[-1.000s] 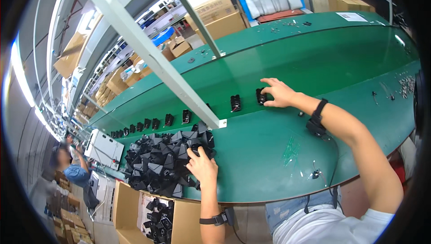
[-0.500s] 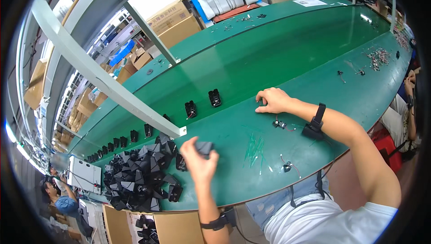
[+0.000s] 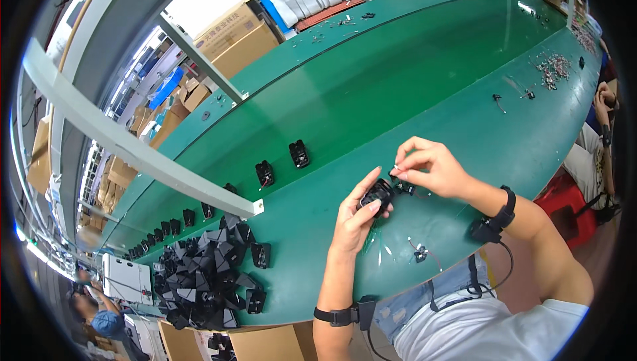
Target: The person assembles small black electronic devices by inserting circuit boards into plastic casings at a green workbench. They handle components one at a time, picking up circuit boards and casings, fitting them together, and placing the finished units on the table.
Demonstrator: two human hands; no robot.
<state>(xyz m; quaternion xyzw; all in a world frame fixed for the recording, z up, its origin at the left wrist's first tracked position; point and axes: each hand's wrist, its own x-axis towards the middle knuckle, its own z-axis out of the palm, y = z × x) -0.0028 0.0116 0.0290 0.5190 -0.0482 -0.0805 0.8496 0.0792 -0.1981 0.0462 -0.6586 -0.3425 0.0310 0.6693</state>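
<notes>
My left hand [image 3: 353, 218] is wrapped round a black plastic housing [image 3: 378, 194], its hollow side turned up. Just right of it, my right hand [image 3: 430, 167] pinches a tiny white piece [image 3: 397, 167] between thumb and fingertips; its exact kind is too small to tell. Below those fingertips a small black part with wires [image 3: 406, 188] shows, partly covered. Another small wired part [image 3: 421, 253] lies nearer the table edge, with thin green strips [image 3: 381, 245] beside it. Left of my hands is a heap of black housings [image 3: 202, 261], with one single housing [image 3: 261, 255] at its side.
Housings stand in a row along the green belt [image 3: 371, 89], two of them [image 3: 298, 154] nearest. A grey metal post [image 3: 133, 129] crosses the left side. Small loose parts [image 3: 554, 69] are heaped at the far right. An open carton [image 3: 272, 344] sits below the table edge; a person's hands [image 3: 604, 99] show at right.
My left hand has carried a black housing from beside the heap rightward to my right hand. My right hand now pinches a tiny white piece. The view has shifted slightly.
</notes>
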